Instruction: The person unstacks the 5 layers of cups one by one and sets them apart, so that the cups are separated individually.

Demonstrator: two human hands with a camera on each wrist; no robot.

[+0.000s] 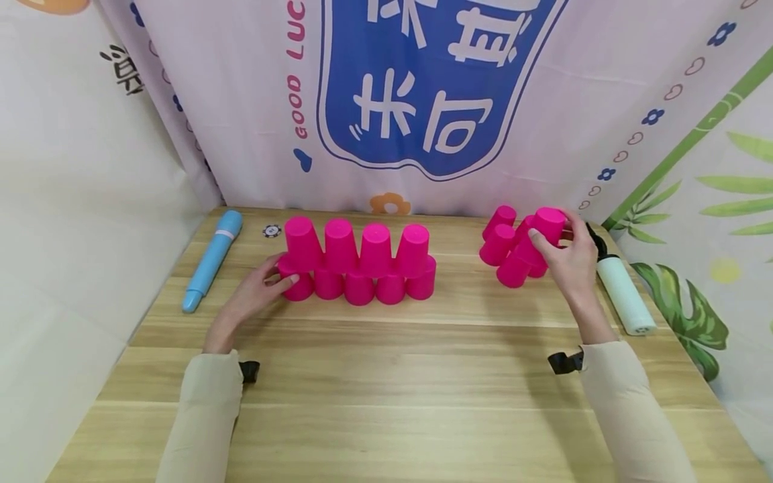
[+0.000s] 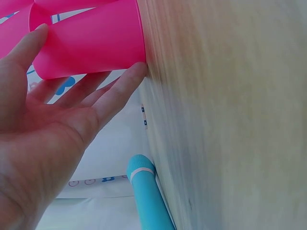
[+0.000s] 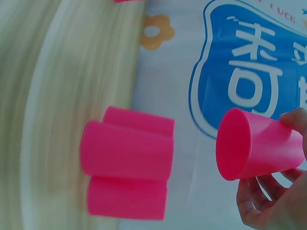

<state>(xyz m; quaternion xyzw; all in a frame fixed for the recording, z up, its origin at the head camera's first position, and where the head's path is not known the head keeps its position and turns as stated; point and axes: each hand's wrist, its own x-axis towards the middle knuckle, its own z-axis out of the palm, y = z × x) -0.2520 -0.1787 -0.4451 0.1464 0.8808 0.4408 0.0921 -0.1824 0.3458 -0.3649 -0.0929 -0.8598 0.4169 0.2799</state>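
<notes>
Several bright pink cups stand mouth down in a two-level row at the middle left of the table; an upper cup (image 1: 302, 245) rests across the lower ones. My left hand (image 1: 258, 292) holds the leftmost lower cup (image 2: 91, 43), thumb on the near side and fingers along the other. At the right, my right hand (image 1: 572, 258) grips a pink cup (image 3: 268, 146), upside down and raised off the table. Below and left of it stand several more pink cups (image 1: 497, 245), partly hidden by the held one in the head view.
A light blue cylinder (image 1: 214, 258) lies at the table's left, with a poker chip (image 1: 272, 231) beside it. A pale green cylinder with a black end (image 1: 625, 295) lies at the right edge. A printed cloth (image 1: 241, 134) hangs behind the wooden table (image 1: 398, 402).
</notes>
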